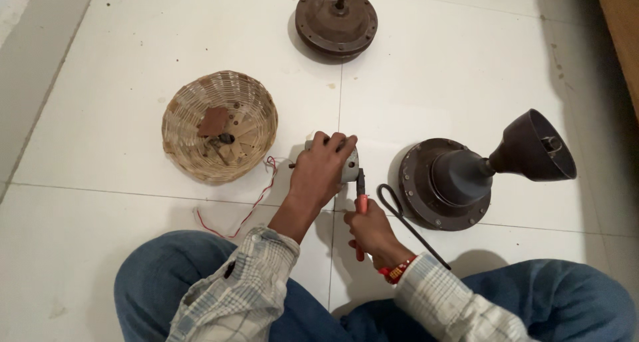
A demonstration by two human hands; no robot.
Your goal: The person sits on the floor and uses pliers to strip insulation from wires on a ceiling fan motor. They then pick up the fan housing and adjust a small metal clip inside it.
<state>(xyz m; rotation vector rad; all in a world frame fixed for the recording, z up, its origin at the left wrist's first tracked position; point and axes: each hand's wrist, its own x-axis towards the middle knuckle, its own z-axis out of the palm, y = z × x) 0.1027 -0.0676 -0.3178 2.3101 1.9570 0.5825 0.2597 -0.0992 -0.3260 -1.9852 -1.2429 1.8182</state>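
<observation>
seated on white floor tiles [133, 115]; left hand [321, 172] clamped over a small grey motor part [349, 165] near the floor's middle, red wires [253, 209] trailing from it toward the left knee. right hand [373, 232] closed around red-handled pliers [361, 202], tips touching the part's right side. wicker basket [219, 125] with scraps to the left, dark fan housing with cone cover [459, 182] just right, a black bent rod [409, 225] beside it, second brown fan motor [336, 19] by the far edge.
</observation>
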